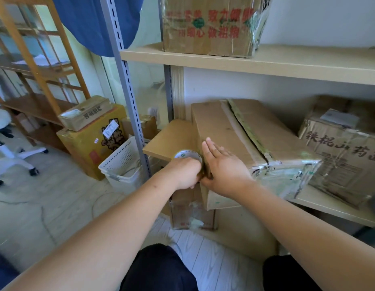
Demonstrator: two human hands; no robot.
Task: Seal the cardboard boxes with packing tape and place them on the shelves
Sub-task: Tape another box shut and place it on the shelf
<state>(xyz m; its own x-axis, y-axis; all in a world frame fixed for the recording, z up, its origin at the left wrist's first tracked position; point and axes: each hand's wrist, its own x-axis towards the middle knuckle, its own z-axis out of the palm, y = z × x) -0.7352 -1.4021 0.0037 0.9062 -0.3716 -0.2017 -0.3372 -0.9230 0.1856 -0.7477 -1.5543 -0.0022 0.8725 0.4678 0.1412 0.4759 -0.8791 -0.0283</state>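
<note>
In the centre of the frame a long brown cardboard box point(241, 141) sits on the pale wooden middle shelf point(172, 137), its near end jutting past the shelf edge, which likely gives room to wrap tape round that end. The left hand point(185, 175) grips a roll of clear packing tape point(187, 157) pulled tight against the box's left side. The right hand point(222, 166) lies flat with fingers straight, pressing the box's top corner, apparently smoothing tape down and steadying the box. The top seam gapes open further along.

At right, a tape-wrapped printed carton point(346, 160) shares the shelf; another printed carton point(211, 26) stands on the shelf above. At lower left, a white perforated plastic basket point(121, 162) and a yellow carton point(92, 141) rest on the pale plank floor point(56, 198).
</note>
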